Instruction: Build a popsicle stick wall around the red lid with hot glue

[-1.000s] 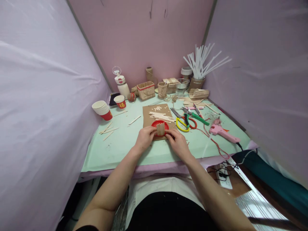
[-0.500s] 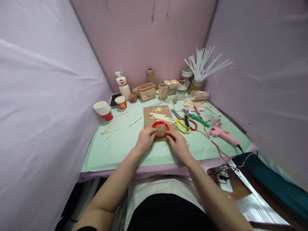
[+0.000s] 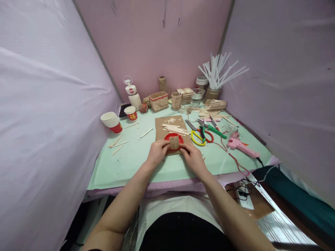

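A small brown piece of joined wooden strips (image 3: 174,142) with an uneven top edge stands upright at the red round dish (image 3: 181,139). My left hand (image 3: 158,151) pinches at the left side of this piece and dish. At the right side, the closed fingers of my right hand (image 3: 192,153) touch the dish's rim; whether they also grip the wood is too small to tell. Under the dish lies a brown cardboard sheet (image 3: 160,127), with pale wooden strips (image 3: 175,129) and small wood bits (image 3: 171,120) just behind the dish.
Right of the cardboard lie yellow-and-red-handled scissors (image 3: 198,138), green-handled pliers (image 3: 217,132) and a pink glue gun (image 3: 243,147) with its cord. Paper cups (image 3: 111,121), a white bottle (image 3: 134,97), a woven basket (image 3: 159,101) and a jar of white sticks (image 3: 213,93) stand farther back.
The camera view has shifted slightly. Both hands stay at the dish and wooden piece, with almost no other visible difference.
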`<state>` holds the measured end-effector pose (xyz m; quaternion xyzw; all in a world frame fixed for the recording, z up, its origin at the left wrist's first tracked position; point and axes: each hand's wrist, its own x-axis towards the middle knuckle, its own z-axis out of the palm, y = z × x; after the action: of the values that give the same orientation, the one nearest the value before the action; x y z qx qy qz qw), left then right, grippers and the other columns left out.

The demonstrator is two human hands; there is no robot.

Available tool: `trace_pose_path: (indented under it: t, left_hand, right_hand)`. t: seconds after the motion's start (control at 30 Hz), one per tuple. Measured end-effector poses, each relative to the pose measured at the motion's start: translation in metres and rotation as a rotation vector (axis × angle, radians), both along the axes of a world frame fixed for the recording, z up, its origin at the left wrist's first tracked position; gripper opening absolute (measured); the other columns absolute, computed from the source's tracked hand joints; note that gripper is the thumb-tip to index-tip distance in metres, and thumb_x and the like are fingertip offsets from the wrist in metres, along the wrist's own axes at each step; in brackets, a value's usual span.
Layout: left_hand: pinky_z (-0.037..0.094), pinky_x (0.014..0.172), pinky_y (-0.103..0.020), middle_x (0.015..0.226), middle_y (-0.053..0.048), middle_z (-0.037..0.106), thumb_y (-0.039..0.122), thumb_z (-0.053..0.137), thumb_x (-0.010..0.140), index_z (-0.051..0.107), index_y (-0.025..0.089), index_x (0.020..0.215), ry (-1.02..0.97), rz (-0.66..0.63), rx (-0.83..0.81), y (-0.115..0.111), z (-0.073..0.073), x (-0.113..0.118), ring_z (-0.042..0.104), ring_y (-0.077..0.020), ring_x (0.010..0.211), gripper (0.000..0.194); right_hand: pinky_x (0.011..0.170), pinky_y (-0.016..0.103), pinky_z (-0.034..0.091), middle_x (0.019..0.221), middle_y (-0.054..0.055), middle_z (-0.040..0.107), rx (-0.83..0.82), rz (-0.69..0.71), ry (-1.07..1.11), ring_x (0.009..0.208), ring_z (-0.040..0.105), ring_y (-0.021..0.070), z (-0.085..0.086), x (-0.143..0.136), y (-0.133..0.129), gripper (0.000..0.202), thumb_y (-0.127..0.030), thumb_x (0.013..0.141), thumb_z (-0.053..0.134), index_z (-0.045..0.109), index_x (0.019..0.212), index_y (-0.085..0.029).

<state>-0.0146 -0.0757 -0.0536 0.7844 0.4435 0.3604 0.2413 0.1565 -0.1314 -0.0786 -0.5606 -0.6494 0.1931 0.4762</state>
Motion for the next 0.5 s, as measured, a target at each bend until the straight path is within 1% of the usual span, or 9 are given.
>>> trace_pose_path:
  t: [0.13, 0.2, 0.23, 0.3, 0.37, 0.4, 0.47, 0.5]
  left_hand:
    - [0.047, 0.073, -0.026, 0.083, -0.004, 0.073, 0.011, 0.059, 0.082, 0.073, 0.018, 0.082, 0.005, -0.001, 0.004, 0.001, -0.001, 0.0, 0.063, -0.0152, 0.076, 0.016]
    - [0.046, 0.071, -0.025, 0.081, -0.004, 0.072, 0.01, 0.058, 0.082, 0.073, 0.018, 0.081, 0.003, 0.0, 0.001, 0.0, -0.001, -0.001, 0.063, -0.015, 0.075, 0.016]
    - [0.046, 0.071, -0.025, 0.081, -0.004, 0.072, 0.01, 0.058, 0.082, 0.073, 0.018, 0.08, 0.001, 0.001, 0.0, 0.0, -0.001, -0.001, 0.062, -0.015, 0.074, 0.017]
    - [0.045, 0.071, -0.025, 0.08, -0.003, 0.072, 0.011, 0.058, 0.082, 0.072, 0.018, 0.078, -0.002, -0.001, -0.003, -0.001, 0.0, -0.001, 0.062, -0.0149, 0.074, 0.016]
    - [0.044, 0.071, -0.025, 0.08, -0.003, 0.071, 0.012, 0.058, 0.083, 0.071, 0.018, 0.077, -0.005, -0.008, -0.004, -0.001, 0.0, -0.001, 0.061, -0.0148, 0.074, 0.016]
    - [0.044, 0.071, -0.025, 0.079, -0.003, 0.07, 0.012, 0.057, 0.083, 0.071, 0.018, 0.078, -0.008, -0.012, -0.004, -0.001, 0.0, -0.001, 0.06, -0.0146, 0.074, 0.016]
    - [0.044, 0.071, -0.025, 0.077, -0.002, 0.069, 0.012, 0.058, 0.083, 0.071, 0.018, 0.078, -0.015, -0.021, -0.006, 0.0, 0.0, -0.001, 0.059, -0.0143, 0.072, 0.015]
    - [0.043, 0.071, -0.025, 0.076, -0.002, 0.068, 0.012, 0.058, 0.082, 0.07, 0.018, 0.078, -0.019, -0.025, -0.007, 0.0, -0.001, -0.001, 0.059, -0.0141, 0.072, 0.015]
  right_hand:
    - [0.083, 0.036, 0.05, 0.098, 0.009, 0.069, 0.022, -0.022, -0.024, 0.092, 0.064, 0.0218, 0.005, 0.001, -0.003, 0.024, -0.022, 0.087, 0.049, 0.069, 0.1, -0.019]
    - [0.086, 0.037, 0.05, 0.101, 0.01, 0.068, 0.044, -0.044, -0.033, 0.094, 0.063, 0.0223, 0.012, 0.01, -0.007, 0.024, -0.025, 0.088, 0.049, 0.069, 0.102, -0.019]
    - [0.087, 0.038, 0.049, 0.103, 0.01, 0.068, 0.061, -0.068, -0.04, 0.097, 0.062, 0.0228, 0.016, 0.018, -0.008, 0.025, -0.027, 0.089, 0.049, 0.068, 0.103, -0.02]
    - [0.092, 0.041, 0.046, 0.108, 0.012, 0.066, 0.098, -0.147, -0.065, 0.102, 0.06, 0.0248, 0.023, 0.047, -0.012, 0.026, -0.03, 0.089, 0.049, 0.067, 0.105, -0.02]
    - [0.09, 0.042, 0.046, 0.108, 0.013, 0.066, 0.118, -0.312, -0.219, 0.101, 0.06, 0.0263, 0.027, 0.086, -0.016, 0.028, -0.032, 0.088, 0.051, 0.066, 0.108, -0.018]
    - [0.09, 0.044, 0.045, 0.108, 0.015, 0.066, 0.099, -0.39, -0.313, 0.102, 0.059, 0.0281, 0.028, 0.108, -0.018, 0.03, -0.031, 0.086, 0.053, 0.065, 0.109, -0.016]
    - [0.091, 0.045, 0.042, 0.11, 0.018, 0.065, -0.001, -0.493, -0.529, 0.105, 0.057, 0.0317, 0.026, 0.149, -0.022, 0.033, -0.028, 0.081, 0.058, 0.065, 0.11, -0.012]
    - [0.091, 0.045, 0.041, 0.11, 0.019, 0.065, -0.057, -0.519, -0.625, 0.105, 0.057, 0.0327, 0.024, 0.166, -0.025, 0.034, -0.029, 0.08, 0.059, 0.064, 0.11, -0.012]
